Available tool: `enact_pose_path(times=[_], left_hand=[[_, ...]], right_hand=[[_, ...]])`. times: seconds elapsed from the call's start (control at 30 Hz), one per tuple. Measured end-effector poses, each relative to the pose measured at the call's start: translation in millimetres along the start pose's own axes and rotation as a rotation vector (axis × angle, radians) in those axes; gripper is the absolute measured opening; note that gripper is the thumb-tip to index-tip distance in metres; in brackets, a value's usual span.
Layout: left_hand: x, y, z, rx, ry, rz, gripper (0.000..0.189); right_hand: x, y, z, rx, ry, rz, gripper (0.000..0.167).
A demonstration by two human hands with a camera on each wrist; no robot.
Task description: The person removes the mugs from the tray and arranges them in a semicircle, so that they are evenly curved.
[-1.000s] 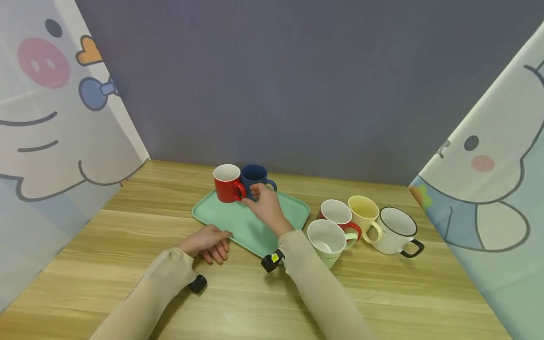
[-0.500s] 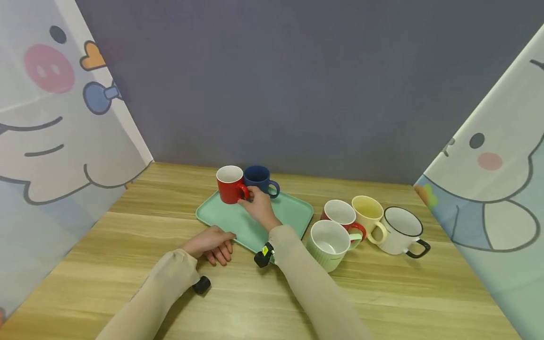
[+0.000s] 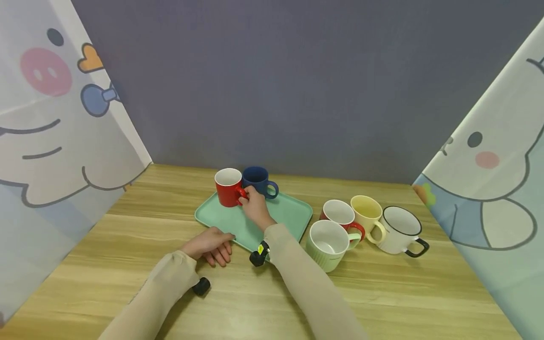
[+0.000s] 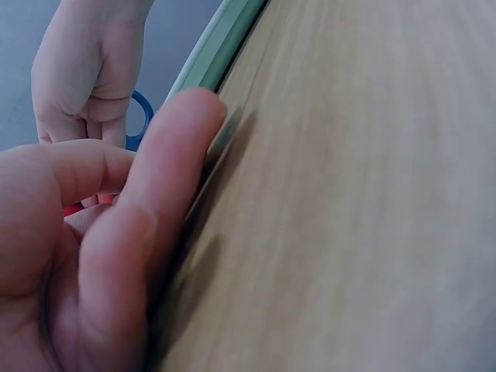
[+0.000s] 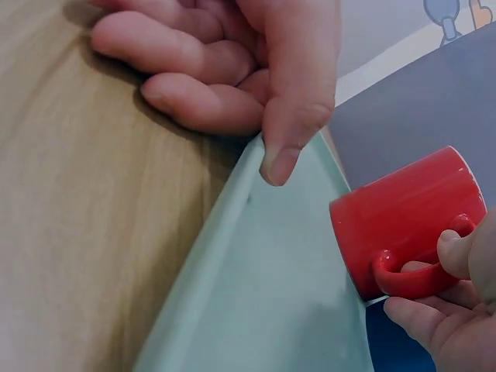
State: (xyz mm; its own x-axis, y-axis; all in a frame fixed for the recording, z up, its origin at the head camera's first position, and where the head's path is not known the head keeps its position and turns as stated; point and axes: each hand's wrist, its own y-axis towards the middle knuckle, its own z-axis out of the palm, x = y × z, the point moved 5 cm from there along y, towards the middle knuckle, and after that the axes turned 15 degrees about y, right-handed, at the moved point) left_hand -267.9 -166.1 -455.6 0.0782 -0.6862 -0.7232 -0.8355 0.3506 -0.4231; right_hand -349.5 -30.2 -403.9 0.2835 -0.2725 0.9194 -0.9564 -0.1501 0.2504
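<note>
A red mug point(image 3: 227, 194) with a white inside stands near the back left of a mint-green tray point(image 3: 242, 227). My right hand point(image 3: 255, 208) pinches its handle; in the right wrist view thumb and fingers close round the red handle point(image 5: 404, 282). Right behind that hand is a dark blue mug point(image 3: 255, 178), its handle turned to the right. My left hand point(image 3: 208, 244) rests at the tray's front left edge. Its thumb lies on the rim, and its loosely bent fingers rest on the wood outside the tray.
Right of the tray stand a pale green ribbed mug point(image 3: 325, 252), a red mug with white inside point(image 3: 338, 212), a yellow mug point(image 3: 366, 212) and a white mug with black rim point(image 3: 397, 231). A grey panel point(image 3: 272, 89) borders the wooden table point(image 3: 238, 302) behind.
My right hand has moved left from beside the blue mug and taken hold of the red mug's handle. The red mug has shifted slightly toward me. My left hand stays at the tray edge.
</note>
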Motion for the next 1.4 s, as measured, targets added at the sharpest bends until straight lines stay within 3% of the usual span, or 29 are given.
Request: enact_pose_path(times=[0.33,0.57,0.83,1.03,1.4], left_hand=[[0.4,-3.0,-1.3,-0.01,0.002,-0.006,0.042],[0.2,-2.9,-2.5,-0.013,0.009,-0.007,0.041],[0.0,-1.1,-5.6,-0.018,0.003,0.0,0.041],[0.9,-2.1,-5.1,-0.023,0.013,-0.006,0.04],[3.5,0.3,0.8,-0.008,0.005,0.003,0.041]], right_hand=[[3.7,-9.1,-6.5,0.043,0.077,0.015,0.012],[12.4,-13.2,-15.2,0.088,0.123,0.069,0.012],[30.8,-23.5,-28.5,0.133,0.069,0.067,0.012],[48.4,-35.7,-38.5,0.171,0.047,-0.002,0.013],[78.7,-56.2,-70.5,0.145,0.067,-0.103,0.017]])
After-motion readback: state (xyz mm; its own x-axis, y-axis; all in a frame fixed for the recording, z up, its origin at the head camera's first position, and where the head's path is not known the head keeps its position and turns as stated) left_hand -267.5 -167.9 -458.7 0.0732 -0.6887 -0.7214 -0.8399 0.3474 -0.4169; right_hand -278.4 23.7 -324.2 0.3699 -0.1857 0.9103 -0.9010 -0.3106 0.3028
